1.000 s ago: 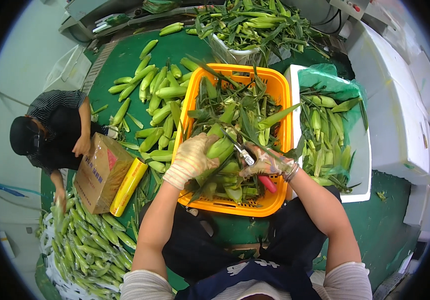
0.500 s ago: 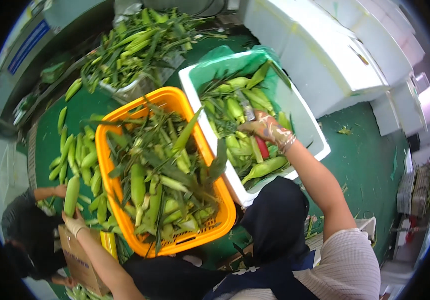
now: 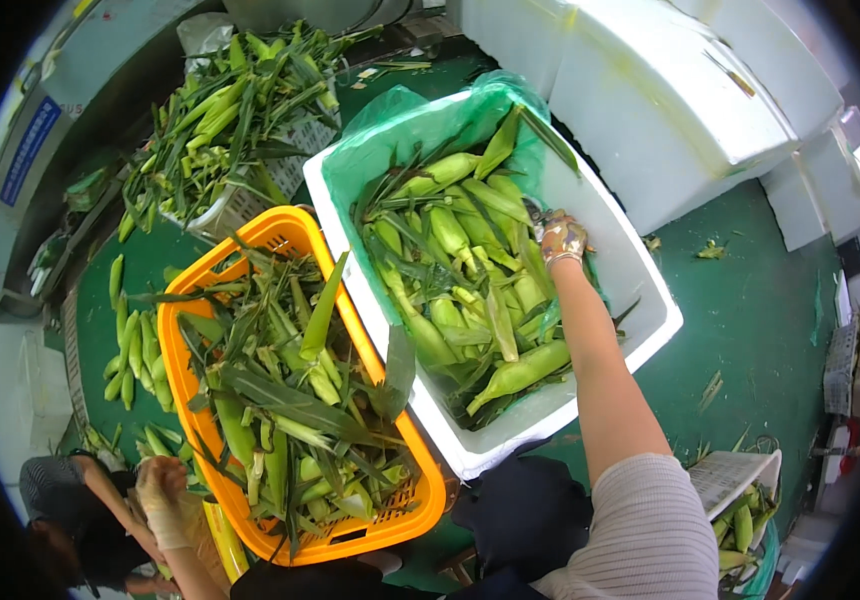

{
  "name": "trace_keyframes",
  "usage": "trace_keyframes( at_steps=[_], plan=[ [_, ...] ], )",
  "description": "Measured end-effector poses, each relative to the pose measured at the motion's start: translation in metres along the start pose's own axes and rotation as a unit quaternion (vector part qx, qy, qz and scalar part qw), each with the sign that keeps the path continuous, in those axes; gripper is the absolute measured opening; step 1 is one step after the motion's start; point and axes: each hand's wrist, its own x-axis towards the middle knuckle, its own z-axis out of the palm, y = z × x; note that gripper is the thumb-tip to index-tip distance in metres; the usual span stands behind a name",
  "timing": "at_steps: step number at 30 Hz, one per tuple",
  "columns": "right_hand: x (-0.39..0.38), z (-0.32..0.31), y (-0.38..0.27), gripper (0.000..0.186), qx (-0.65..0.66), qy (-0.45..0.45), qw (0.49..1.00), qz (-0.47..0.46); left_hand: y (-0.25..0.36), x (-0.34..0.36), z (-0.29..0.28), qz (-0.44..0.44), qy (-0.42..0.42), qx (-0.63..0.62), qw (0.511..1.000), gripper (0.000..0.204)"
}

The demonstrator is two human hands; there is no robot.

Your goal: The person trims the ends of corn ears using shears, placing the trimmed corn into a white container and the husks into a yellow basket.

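My right hand point(image 3: 562, 238), in a patterned glove, reaches into the white foam box point(image 3: 650, 290) along its right inner wall. Its fingers are closed round a knife; a small grey bit of it shows past them, and the handle is hidden. Ears of corn point(image 3: 450, 235) in green husks fill the box, over a green plastic liner point(image 3: 390, 110). At the lower left my left hand point(image 3: 157, 490), in a pale glove, is raised above a brown carton point(image 3: 200, 525). No ear shows in it, and its fingers look loosely apart, though blurred.
An orange basket point(image 3: 175, 350) of husks and corn stands left of the box. A co-worker point(image 3: 60, 530) bends at the lower left. Corn ears point(image 3: 130, 345) lie on the green floor. Behind are a heaped husk crate and white foam boxes point(image 3: 650, 110); a white basket point(image 3: 730, 480) stands right.
My left hand moved down and no longer holds its ear of corn. My right hand shifted right and farther into the box, hiding the knife's red handle. The view has swung slightly.
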Motion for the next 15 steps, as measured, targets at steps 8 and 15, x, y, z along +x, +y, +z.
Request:
trace_keyframes(
  at_steps=[8,15],
  plan=[
    [-0.029,-0.027,0.052,0.033,0.188,-0.012,0.982,-0.021,-0.022,-0.053,0.028,-0.023,0.068,0.029,0.997,0.020],
    [-0.049,-0.057,0.051,0.049,0.148,-0.036,0.980,-0.128,-0.029,-0.058,0.064,-0.016,0.020,0.162,0.987,0.021]
  ],
)
